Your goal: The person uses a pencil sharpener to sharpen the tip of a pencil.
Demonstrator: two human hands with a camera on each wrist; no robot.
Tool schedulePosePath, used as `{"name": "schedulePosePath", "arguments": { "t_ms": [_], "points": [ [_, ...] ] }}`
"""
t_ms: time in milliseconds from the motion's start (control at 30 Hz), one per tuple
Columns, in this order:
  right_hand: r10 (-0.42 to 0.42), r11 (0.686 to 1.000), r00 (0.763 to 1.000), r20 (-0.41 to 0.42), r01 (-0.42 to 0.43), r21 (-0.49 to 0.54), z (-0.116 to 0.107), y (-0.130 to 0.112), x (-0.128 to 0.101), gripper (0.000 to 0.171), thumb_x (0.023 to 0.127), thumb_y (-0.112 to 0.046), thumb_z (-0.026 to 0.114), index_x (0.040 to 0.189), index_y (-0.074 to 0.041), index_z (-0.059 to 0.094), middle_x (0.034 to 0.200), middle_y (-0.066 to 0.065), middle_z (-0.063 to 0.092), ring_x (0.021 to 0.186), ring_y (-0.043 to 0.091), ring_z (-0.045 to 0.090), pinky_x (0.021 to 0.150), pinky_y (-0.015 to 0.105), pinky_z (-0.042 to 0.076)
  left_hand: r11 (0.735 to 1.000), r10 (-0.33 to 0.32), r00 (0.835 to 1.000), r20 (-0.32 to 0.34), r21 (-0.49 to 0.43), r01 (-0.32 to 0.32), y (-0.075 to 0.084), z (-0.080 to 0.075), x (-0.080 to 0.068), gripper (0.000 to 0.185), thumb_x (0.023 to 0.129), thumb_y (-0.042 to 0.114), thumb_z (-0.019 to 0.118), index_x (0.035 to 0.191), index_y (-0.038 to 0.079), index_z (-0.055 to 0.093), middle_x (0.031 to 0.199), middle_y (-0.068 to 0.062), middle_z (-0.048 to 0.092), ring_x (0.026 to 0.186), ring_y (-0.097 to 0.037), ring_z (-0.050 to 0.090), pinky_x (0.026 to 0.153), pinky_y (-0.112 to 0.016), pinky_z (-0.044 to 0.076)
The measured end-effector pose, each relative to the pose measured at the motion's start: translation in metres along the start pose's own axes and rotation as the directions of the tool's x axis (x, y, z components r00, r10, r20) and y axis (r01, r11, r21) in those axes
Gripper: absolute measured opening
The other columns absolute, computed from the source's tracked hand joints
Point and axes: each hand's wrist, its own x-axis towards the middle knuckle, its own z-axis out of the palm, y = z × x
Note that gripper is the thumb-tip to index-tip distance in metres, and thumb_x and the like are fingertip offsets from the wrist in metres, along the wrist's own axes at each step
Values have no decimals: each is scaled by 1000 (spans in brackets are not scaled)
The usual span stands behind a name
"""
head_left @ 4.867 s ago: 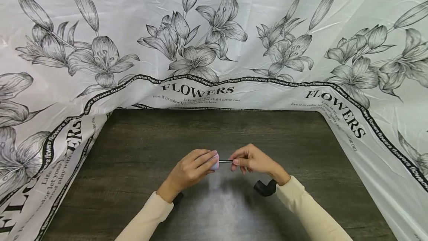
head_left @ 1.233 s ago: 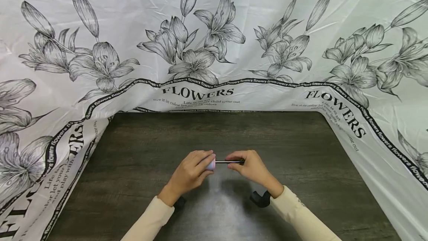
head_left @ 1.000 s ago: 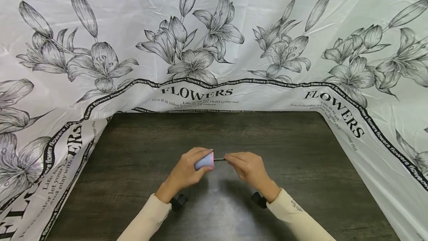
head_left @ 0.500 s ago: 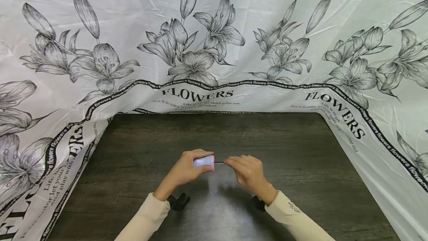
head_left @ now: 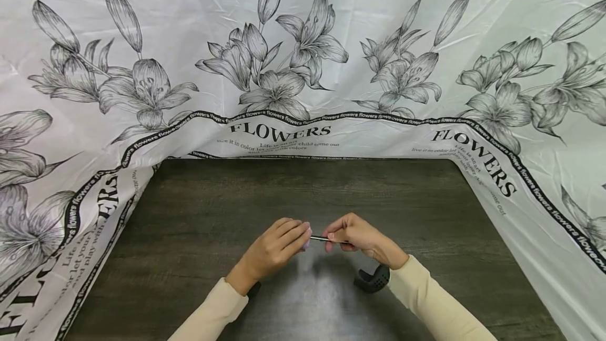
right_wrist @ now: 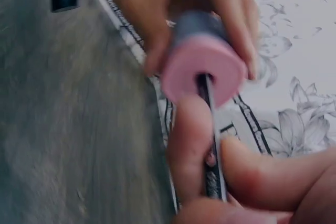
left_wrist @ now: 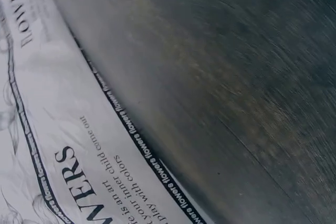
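My left hand (head_left: 273, 246) wraps around a small pencil sharpener (right_wrist: 181, 74), which has a blue-grey body and a pink end with a round hole. In the head view its fingers cover most of the sharpener. A dark, shiny pencil (right_wrist: 214, 179) sits with one end in that hole. My right hand (head_left: 363, 237) pinches the pencil between thumb and fingers, a short way from the pink face. Both hands are held over the middle of the table, the pencil tilting slightly down to the right. The left wrist view catches neither hand.
Beneath the hands is a dark wood-grain table (head_left: 213, 188). White cloth with flower prints (head_left: 402, 141) hangs along its back and sides. Black wrist mounts (head_left: 374, 279) sit under the cream sleeves (head_left: 440, 301).
My left hand has turned over so its fingers now cover the sharpener. My right hand has rolled the other way on the pencil, thumb now in sight. The pencil stays in the hole.
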Motion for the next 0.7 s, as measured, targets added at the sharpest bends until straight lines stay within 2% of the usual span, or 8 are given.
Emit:
{"name": "schedulePosePath", "arguments": {
  "t_ms": [100,233,300,367,467,533,633,700],
  "points": [
    [23,1000,999,24,-23,-17,-3,0,1,27,94,-6,55,111,14,62,70,-2,70,39,4,35,39,20,23,998,36,999,-38,49,-34,1,2,-1,27,97,19,54,105,-2,70,106,-12,69,93,-22,65,84,-32,52],
    [-102,983,995,-10,99,-154,0,4,4,29,95,-10,56,111,12,64,81,10,74,49,6,55,40,21,35,997,-72,996,47,-16,73,2,-1,-4,34,98,26,51,110,-1,68,110,-12,67,96,-22,63,86,-32,50],
    [-211,948,977,-41,194,-253,3,6,4,27,94,-12,60,110,9,66,89,16,73,58,8,62,46,23,45,988,-135,985,104,-60,141,2,-3,-5,37,97,29,52,112,-1,66,112,-12,65,98,-22,62,88,-32,50],
    [-330,890,941,-80,281,-359,6,9,3,23,91,-12,64,108,4,68,95,18,72,70,10,66,56,25,52,973,-193,970,149,-97,209,2,-5,-6,38,94,29,58,114,-2,65,113,-13,64,99,-23,62,88,-34,50],
    [-512,754,848,-139,365,-546,12,13,3,21,84,-12,73,104,-6,71,98,11,72,78,11,68,62,23,53,930,-298,932,204,-159,332,0,-7,-5,46,82,25,75,117,-3,64,114,-13,63,100,-24,61,87,-35,51],
    [-632,629,763,-137,401,-666,15,15,4,21,79,-10,76,100,-10,73,96,5,73,76,9,67,61,20,52,873,-385,890,245,-217,437,-1,-9,-5,53,75,21,82,119,-2,64,114,-13,63,101,-24,62,84,-34,52],
    [-793,406,605,-70,440,-801,17,19,5,25,73,-6,81,96,-11,74,92,0,73,72,8,67,60,19,51,733,-507,794,336,-315,602,-2,-12,-3,53,75,18,82,121,0,64,113,-10,64,99,-21,63,77,-32,54],
    [-868,258,497,-5,442,-859,18,21,7,26,70,-5,82,94,-11,75,89,0,73,71,9,67,61,20,52,612,-565,716,410,-374,697,-3,-14,-1,49,78,18,79,121,2,64,112,-9,66,92,-18,63,71,-29,53]
  ]
}}
